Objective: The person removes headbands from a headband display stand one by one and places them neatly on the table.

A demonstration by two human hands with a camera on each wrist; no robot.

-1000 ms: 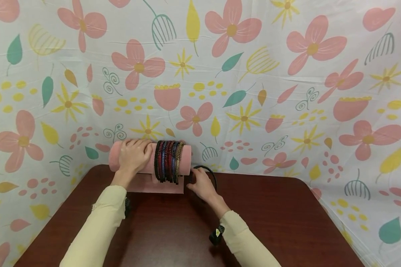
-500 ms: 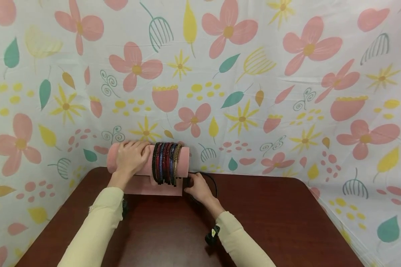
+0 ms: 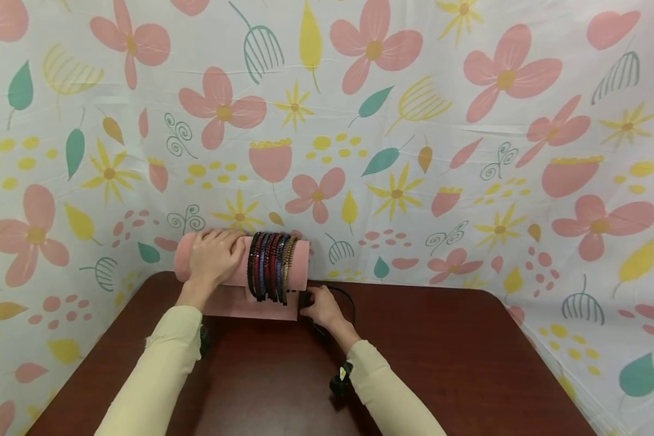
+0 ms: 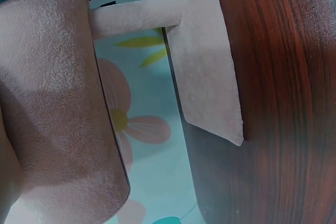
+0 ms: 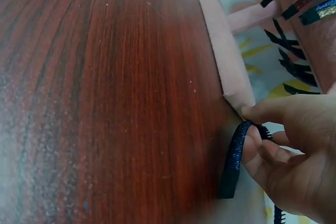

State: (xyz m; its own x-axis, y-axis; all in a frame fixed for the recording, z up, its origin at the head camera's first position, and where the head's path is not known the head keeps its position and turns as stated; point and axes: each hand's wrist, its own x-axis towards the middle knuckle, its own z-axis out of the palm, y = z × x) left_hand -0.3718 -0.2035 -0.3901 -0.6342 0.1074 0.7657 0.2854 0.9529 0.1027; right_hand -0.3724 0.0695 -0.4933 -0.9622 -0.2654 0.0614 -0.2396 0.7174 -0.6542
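Observation:
A pink plush headband stand (image 3: 184,257), a padded roll on a flat base, stands at the table's back left. My left hand (image 3: 214,257) grips the roll's left part from above. Several glittery headbands (image 3: 272,266), black, red, blue and gold, hang round its right half. Beside the roll's right end, low over the table, my right hand (image 3: 326,309) pinches a dark headband. In the right wrist view that headband (image 5: 234,156) shows blue glitter, a black tip and small teeth, between thumb and fingers near the base's corner. Most of its loop is hidden behind the hand.
The dark red-brown wooden table (image 3: 441,357) spreads in front and to the right. A white floral cloth (image 3: 469,181) hangs directly behind the table and along both sides.
My right hand has lowered slightly with the headband, whose loop now sits lower and more tilted beside the stand. The left hand keeps its grip on the roll.

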